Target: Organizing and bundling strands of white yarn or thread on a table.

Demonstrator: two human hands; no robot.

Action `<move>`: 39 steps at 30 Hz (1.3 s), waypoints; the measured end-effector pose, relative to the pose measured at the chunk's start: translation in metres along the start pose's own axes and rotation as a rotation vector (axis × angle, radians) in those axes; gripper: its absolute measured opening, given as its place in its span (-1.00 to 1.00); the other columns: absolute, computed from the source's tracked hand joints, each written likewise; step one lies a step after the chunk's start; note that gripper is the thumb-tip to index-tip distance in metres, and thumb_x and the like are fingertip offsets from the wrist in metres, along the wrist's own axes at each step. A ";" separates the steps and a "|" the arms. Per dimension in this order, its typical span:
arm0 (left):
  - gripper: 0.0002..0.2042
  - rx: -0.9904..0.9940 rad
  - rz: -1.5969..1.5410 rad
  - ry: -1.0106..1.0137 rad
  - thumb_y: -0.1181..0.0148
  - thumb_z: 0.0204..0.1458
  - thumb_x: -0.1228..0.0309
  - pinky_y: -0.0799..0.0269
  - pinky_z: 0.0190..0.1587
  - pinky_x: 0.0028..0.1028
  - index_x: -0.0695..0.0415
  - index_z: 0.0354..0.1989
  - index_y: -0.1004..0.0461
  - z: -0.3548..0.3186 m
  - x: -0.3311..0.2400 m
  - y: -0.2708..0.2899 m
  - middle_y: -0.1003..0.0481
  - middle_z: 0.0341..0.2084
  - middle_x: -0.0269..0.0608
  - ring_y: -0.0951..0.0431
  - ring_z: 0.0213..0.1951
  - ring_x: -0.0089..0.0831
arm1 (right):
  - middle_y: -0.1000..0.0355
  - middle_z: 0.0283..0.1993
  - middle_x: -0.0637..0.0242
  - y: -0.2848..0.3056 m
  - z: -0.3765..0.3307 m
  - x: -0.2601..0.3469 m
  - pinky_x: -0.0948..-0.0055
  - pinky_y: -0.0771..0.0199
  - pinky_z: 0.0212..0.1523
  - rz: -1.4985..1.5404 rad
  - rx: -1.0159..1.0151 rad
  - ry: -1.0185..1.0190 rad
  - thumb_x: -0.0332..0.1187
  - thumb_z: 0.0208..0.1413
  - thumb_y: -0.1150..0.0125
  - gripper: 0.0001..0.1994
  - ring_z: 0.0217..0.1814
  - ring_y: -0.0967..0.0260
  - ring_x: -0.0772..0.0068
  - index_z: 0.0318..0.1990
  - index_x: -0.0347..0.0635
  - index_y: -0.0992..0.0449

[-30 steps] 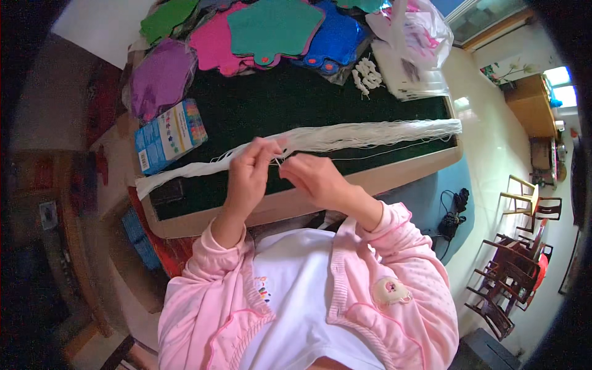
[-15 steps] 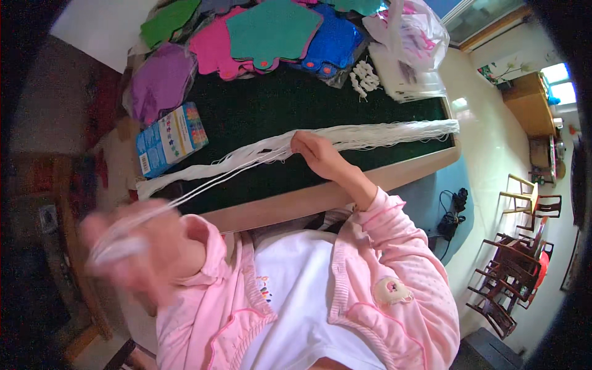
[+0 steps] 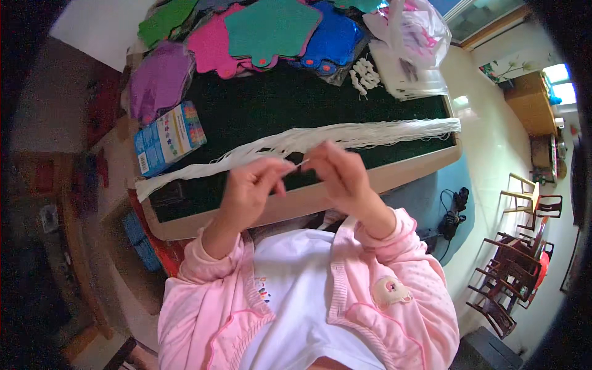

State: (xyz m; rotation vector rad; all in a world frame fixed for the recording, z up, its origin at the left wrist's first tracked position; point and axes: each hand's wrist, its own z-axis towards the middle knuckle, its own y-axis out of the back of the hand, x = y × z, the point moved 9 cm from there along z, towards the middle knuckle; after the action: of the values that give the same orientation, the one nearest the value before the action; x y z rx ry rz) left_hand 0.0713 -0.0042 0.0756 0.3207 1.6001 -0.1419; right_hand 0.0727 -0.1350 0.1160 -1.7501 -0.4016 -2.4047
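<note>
A long hank of white string (image 3: pixel 382 131) lies across the dark green table top (image 3: pixel 271 102), just beyond my hands. My left hand (image 3: pixel 251 185) pinches thumb and fingers together near the table's front edge. Facing it closely, my right hand (image 3: pixel 340 176) is closed in a pinch too. Between the two sets of fingertips shows a short bit of white string (image 3: pixel 301 164). Most of that piece is hidden by my fingers. Farther back on the right lies a little pile of small white string bundles (image 3: pixel 365 77).
Coloured felt-like pieces stand along the back, among them a teal one (image 3: pixel 271 31) and a purple one (image 3: pixel 157 80). A blue and white box (image 3: pixel 169 139) sits at the left. White plastic bags (image 3: pixel 416 43) lie back right. A black cable (image 3: pixel 453 213) rests beyond the right edge.
My left hand has swung in from the far left to meet my right hand. The long strands once stretched between them no longer show; only a short bit does.
</note>
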 end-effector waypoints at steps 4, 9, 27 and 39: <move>-0.75 0.072 -0.341 0.055 0.04 0.16 0.32 0.00 -0.70 -0.72 0.23 -0.38 -0.50 -0.008 -0.014 -0.014 -0.32 -0.78 -0.43 -0.15 -0.76 -0.78 | -0.32 -0.44 0.16 -0.021 -0.005 -0.044 0.46 -0.31 -0.42 -0.207 0.190 -0.116 -0.58 -0.02 -0.04 -0.89 -0.43 -0.36 0.32 -0.29 -0.31 -0.37; -0.75 -0.137 -0.053 0.032 0.13 0.19 0.37 0.04 -0.70 -0.73 0.19 -0.42 -0.46 0.012 0.019 0.009 -0.42 -0.67 -0.39 -0.17 -0.73 -0.77 | -0.31 -0.50 0.12 -0.034 -0.011 -0.017 0.30 -0.32 -0.46 -0.149 0.172 0.120 -0.50 -0.02 -0.09 -0.92 -0.45 -0.33 0.04 -0.35 -0.24 -0.34; -0.80 -0.232 -0.034 -0.021 0.05 0.15 0.42 -0.13 -0.62 -0.70 0.22 -0.30 -0.52 0.019 -0.004 0.013 -0.52 -0.52 -0.38 -0.27 -0.72 -0.72 | -0.33 -0.48 0.16 -0.024 -0.006 -0.040 0.38 -0.33 -0.46 -0.370 0.186 0.084 -0.59 -0.03 -0.05 -0.91 -0.46 -0.35 0.12 -0.33 -0.27 -0.38; -0.80 -0.230 -0.025 -0.137 0.05 0.16 0.38 -0.14 -0.60 -0.72 0.21 -0.29 -0.49 0.030 0.017 0.009 -0.50 -0.53 -0.37 -0.28 -0.65 -0.78 | -0.30 -0.44 0.15 -0.024 -0.010 -0.044 0.23 -0.30 -0.39 -0.302 0.145 0.161 -0.57 -0.07 -0.05 -0.88 -0.37 -0.29 0.03 -0.34 -0.21 -0.32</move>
State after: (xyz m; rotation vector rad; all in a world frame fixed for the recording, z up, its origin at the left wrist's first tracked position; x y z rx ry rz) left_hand 0.1026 -0.0019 0.0582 0.1103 1.4683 0.0020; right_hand 0.0713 -0.1171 0.0684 -1.5142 -0.8486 -2.6145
